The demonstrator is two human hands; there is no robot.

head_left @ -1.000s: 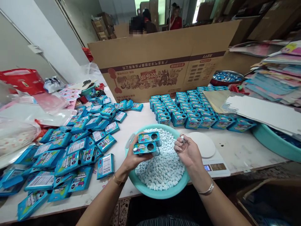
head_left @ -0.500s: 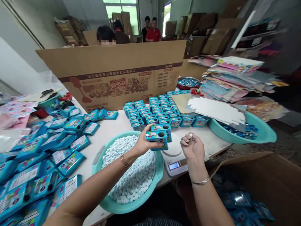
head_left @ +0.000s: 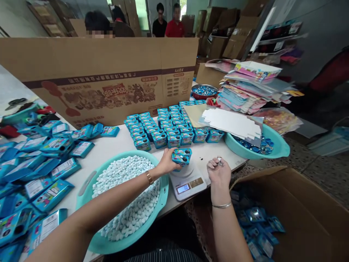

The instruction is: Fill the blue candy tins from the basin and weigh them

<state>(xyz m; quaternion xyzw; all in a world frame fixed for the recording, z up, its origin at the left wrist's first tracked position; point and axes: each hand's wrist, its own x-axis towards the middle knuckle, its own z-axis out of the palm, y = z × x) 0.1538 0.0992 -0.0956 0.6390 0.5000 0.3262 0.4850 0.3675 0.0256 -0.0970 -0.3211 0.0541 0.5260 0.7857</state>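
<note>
My left hand (head_left: 167,162) is closed on two small blue printed boxes (head_left: 182,157), held just above the white digital scale (head_left: 188,187). To the right of the scale my right hand (head_left: 219,169) is palm up, its curled fingers pinching small white pieces. A turquoise basin (head_left: 127,243) full of white candy-like pieces (head_left: 125,178) lies under my left forearm. Behind the scale, similar blue boxes (head_left: 174,140) stand in rows on the white table (head_left: 109,145). Many flat blue packs (head_left: 51,196) are heaped at the left.
A large cardboard sheet (head_left: 109,76) rises behind the rows. At right are a turquoise basin (head_left: 278,145), stacked printed sheets (head_left: 245,91) and a red bowl (head_left: 204,92). An open carton (head_left: 305,211) holds blue packs below. Several people are beyond the cardboard.
The camera view has shifted. My left hand has brought the two boxes over the scale, away from the candy basin, and tilted them. My right hand keeps its pinch.
</note>
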